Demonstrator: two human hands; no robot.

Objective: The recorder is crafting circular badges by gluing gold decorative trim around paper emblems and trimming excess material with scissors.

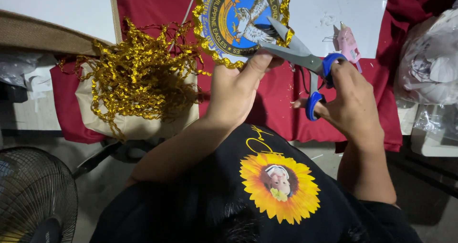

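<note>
My left hand (237, 88) pinches the lower edge of a round blue emblem patch (241, 18) that shows a bird and carries a gold ruffled trim around its rim. My right hand (350, 102) has its fingers through the blue handles of a pair of scissors (298, 54). The grey blades are spread apart and point at the patch's right edge, close to the gold trim. Both hands are held above a dark red cloth (281, 104) spread over the table.
A tangled heap of gold ruffled ribbon (138, 76) lies on a beige sheet at the left. A pink glue gun (347, 45) rests on a white board at the upper right. Crumpled clear plastic bags (431, 61) sit at the right edge. A fan (33, 195) stands lower left.
</note>
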